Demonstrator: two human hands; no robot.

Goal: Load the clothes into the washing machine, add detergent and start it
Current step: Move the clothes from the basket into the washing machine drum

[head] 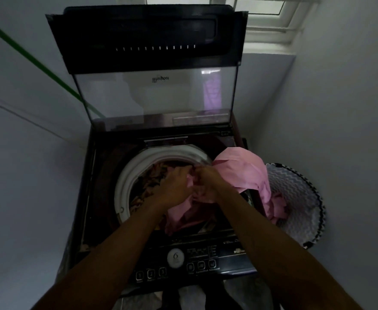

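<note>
Both hands, left hand [175, 183] and right hand [205, 181], apparently pinching pink garment [243, 168] over drum [127, 175]; bulk trails right toward basket [304, 211].

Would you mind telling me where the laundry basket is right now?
In the head view, the laundry basket stands on the floor at the right of the washing machine, with part of the pink garment hanging into it.

White-framed window [270, 16] above, green line [38, 61] (taut) crossing left wall [15, 153]
</note>
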